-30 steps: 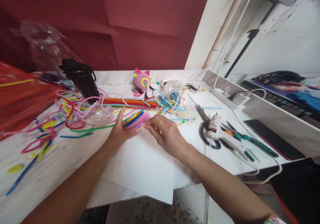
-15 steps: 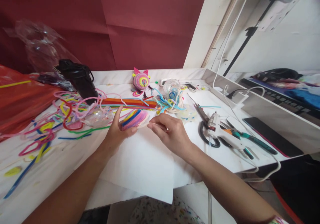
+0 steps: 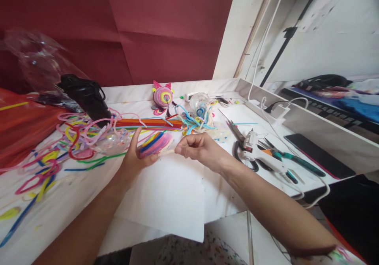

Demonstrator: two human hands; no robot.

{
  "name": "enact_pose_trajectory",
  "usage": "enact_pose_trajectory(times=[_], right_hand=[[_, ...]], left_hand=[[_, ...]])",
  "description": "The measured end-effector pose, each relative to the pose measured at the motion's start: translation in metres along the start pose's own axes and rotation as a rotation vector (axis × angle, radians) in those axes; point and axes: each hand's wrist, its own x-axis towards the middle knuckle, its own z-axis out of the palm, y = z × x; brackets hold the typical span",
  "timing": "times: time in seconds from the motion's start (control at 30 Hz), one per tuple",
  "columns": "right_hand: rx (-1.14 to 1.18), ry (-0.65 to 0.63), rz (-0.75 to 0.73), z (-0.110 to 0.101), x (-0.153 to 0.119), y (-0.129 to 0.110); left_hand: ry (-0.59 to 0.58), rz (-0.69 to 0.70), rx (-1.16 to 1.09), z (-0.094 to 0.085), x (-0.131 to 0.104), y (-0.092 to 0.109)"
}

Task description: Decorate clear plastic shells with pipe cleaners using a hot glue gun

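"In the head view, where is the striped piece (image 3: 156,144)?"

"In the left hand (image 3: 133,160), above the white sheet (image 3: 171,202) on the bench (image 3: 220,190). The digits are parted and cradle it from the left and below."

"And the right hand (image 3: 195,146)?"

"Thumb and forefinger pinch a pale strip (image 3: 168,152) that reaches across to the piece."

"How much looks done?"

"Blue, yellow and pink bands already cover most of the side that shows. The end towards the right hand is pale, and the strip stands out from it instead of lying flat, so that part seems unfinished. The hidden side cannot be judged."

"Anything complete nearby?"

"A pink eared ornament (image 3: 163,96) at the back appears whole. The glue gun (image 3: 262,156) and scissors (image 3: 237,132) lie to the right, neither in hand."
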Motion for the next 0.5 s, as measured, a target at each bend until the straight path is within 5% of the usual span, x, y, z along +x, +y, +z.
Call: enact_pose_trajectory(times=[0.27,0.5], right_hand=[[-0.304,0.1,-0.322,0.0001,0.0054,0.0072],[-0.417,0.15,-0.459,0.0037,0.0044,0.0042]], left_hand=[[-0.025,0.031,0.011,-0.001,-0.0002,-0.0029],[-0.029,0.012,0.019,-0.0038,0.0001,-0.0028]])
